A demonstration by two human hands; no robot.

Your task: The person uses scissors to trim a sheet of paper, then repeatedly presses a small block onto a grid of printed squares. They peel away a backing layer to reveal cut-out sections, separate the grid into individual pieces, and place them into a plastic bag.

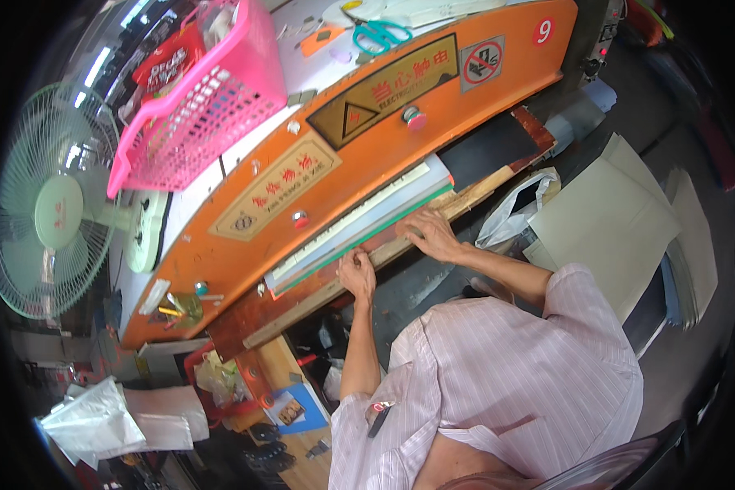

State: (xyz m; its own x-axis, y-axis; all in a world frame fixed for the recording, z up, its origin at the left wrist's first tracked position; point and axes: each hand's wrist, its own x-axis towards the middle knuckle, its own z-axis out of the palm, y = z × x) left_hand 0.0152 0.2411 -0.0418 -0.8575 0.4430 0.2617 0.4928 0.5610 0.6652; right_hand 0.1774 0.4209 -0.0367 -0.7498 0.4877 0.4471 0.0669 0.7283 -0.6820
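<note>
My left hand rests at the near edge of a long flat piece with a green edge. Its fingers are curled close together, and whatever lies under the fingertips is hidden. Farther right, my right hand lies over the wooden ledge with its fingers bent and apart, holding nothing I can see. A pale sheet with a light strip lies on the green-edged piece, partly under the orange machine front. Reddish-brown board shows between both hands.
Push buttons stick out of the orange panel. On the machine top are a pink basket, teal scissors and a fan. Large grey-beige sheets and a white plastic bag lie at the right. Wrapped plastic sits lower left.
</note>
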